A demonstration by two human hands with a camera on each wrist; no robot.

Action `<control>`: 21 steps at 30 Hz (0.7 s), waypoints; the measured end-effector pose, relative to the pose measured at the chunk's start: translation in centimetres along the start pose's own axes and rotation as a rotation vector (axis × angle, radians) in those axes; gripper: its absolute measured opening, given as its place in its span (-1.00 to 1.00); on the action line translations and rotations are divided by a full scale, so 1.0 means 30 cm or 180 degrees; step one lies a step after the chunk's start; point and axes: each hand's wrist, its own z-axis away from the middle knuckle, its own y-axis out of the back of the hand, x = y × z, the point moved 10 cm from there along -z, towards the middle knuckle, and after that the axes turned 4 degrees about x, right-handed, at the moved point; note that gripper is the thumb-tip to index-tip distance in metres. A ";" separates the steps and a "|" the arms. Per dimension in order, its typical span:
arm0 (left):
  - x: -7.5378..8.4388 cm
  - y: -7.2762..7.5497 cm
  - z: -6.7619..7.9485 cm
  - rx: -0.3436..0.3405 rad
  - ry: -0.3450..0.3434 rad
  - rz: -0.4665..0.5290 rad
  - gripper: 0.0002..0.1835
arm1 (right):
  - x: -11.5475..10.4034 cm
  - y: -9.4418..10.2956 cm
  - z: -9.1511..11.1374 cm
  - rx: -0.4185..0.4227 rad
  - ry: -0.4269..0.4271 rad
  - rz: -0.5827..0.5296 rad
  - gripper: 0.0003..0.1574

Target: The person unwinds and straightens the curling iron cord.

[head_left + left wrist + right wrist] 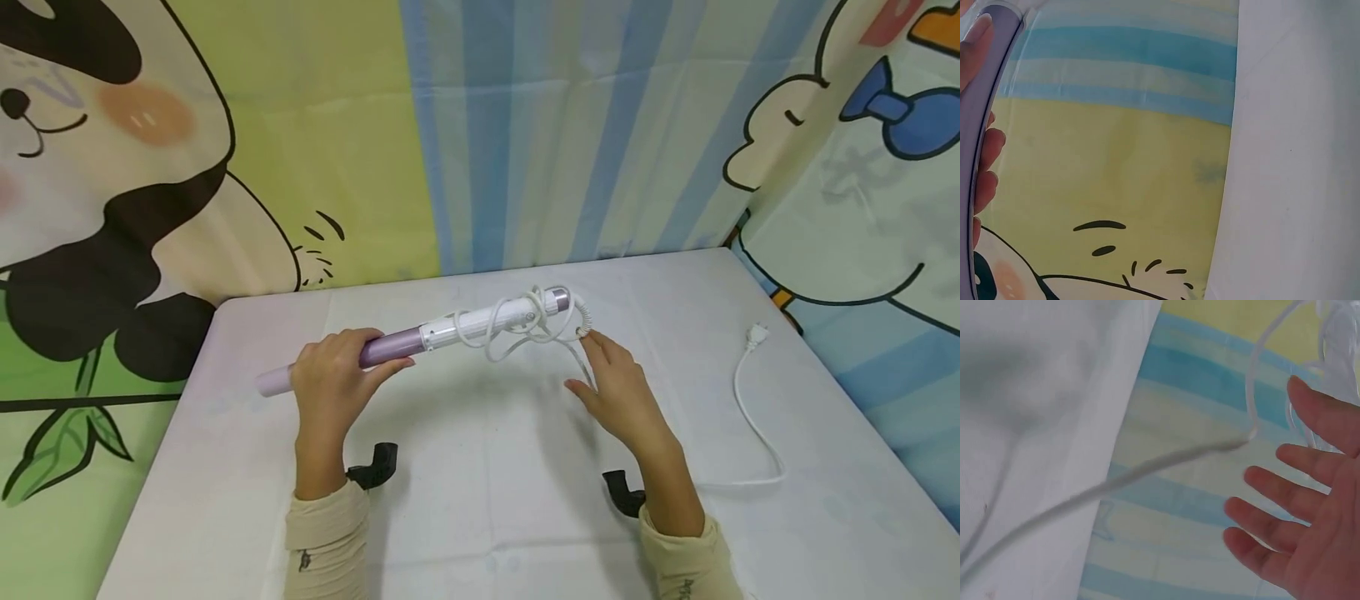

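Note:
My left hand (330,375) grips a lilac and white hair straightener (442,335) around its lilac part, holding it at a slant over the table. In the left wrist view its lilac body (979,125) runs along the left edge, with the thumb and fingertips around it. A white cord (491,333) is wound in loose loops about the white handle. My right hand (622,396) is at the handle end, its fingertips right by the cord's coiled sleeve. From the right wrist, the palm and spread fingers (1272,487) face the hanging cord (1116,481).
The cord trails behind the right forearm to a white plug (757,335) on the right of the white table (480,517). A printed cartoon curtain (525,125) stands behind and beside the table. Black curved pieces (375,467) stick out at both wrists.

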 end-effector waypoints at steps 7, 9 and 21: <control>0.024 -0.011 0.002 -0.0039 -0.0044 0.0024 -0.44 | -0.052 -0.056 -0.006 0.0008 0.0267 0.0099 -0.13; 0.028 -0.014 0.003 -0.0044 -0.0053 0.0026 -0.44 | -0.066 -0.062 -0.006 0.0022 0.0314 0.0047 -0.20; 0.021 -0.032 0.001 -0.0181 -0.0107 -0.0155 -0.42 | -0.109 0.026 0.015 -0.0110 0.0353 -0.0377 -0.82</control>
